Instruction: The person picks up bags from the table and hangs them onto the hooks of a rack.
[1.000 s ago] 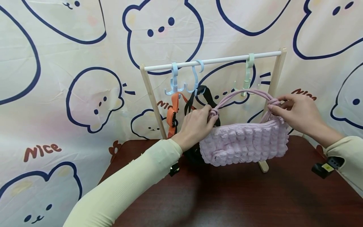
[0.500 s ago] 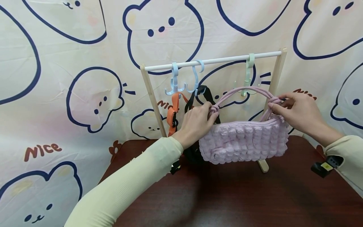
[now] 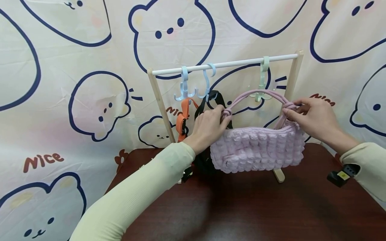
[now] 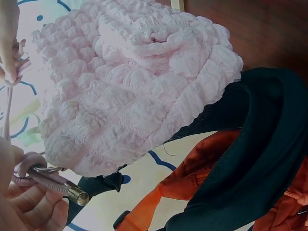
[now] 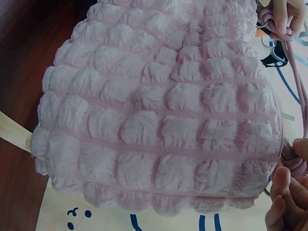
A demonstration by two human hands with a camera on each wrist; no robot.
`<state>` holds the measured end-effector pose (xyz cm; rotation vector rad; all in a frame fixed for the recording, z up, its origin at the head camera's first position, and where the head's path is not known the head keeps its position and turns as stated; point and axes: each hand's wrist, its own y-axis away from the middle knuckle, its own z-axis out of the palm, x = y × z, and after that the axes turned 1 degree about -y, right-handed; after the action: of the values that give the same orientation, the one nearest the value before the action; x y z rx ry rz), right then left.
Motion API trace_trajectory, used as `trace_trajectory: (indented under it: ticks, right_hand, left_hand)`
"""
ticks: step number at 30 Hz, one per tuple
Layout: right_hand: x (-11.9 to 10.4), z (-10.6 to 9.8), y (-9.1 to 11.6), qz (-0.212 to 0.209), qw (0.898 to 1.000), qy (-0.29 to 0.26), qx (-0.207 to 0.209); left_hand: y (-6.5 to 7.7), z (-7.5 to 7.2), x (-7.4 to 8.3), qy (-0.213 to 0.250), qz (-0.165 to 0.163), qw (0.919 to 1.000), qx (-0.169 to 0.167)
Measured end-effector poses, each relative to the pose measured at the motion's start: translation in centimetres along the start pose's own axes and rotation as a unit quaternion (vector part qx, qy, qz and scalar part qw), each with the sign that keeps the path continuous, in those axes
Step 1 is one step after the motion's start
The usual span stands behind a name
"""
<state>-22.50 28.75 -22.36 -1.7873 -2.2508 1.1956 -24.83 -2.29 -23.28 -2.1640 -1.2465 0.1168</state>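
Observation:
A pink puffy quilted handbag (image 3: 259, 149) hangs between my two hands, in front of a small rack. Its looped cord handle (image 3: 262, 91) arches upward, and the top of the arch overlaps a green hook (image 3: 261, 80) in the head view. My left hand (image 3: 208, 129) pinches the knot at the handle's left end. In the left wrist view a cord end with a gold metal tip (image 4: 78, 195) sticks out by those fingers. My right hand (image 3: 315, 117) pinches the knot at the right end, beside the rack's right post.
The wooden rack's white rail (image 3: 229, 63) carries two blue hooks (image 3: 184, 85) on the left. An orange strap (image 3: 182, 122) and a black bag (image 4: 269, 115) hang below them, partly hidden by my left hand. A dark brown table (image 3: 241, 204) lies underneath, with a bear-print cloth (image 3: 99, 134) behind.
Both hands have raised the pink handbag slightly, and its handle arch now stands higher against the green hook. The grip on both knots is the same.

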Motion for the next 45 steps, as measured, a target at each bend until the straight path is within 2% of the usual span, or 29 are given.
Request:
trace_trajectory:
  ticks: [22, 45]
  right_hand:
    - [-0.5, 0.9, 0.0, 0.021, 1.0, 0.0, 0.009]
    - [-0.6, 1.7, 0.0, 0.014, 1.0, -0.011, -0.004]
  left_hand:
    - [-0.8, 0.1, 0.2, -0.007, -0.011, 0.9999, -0.003]
    - [-0.8, 0.6, -0.2, -0.013, -0.016, 0.9997, -0.016]
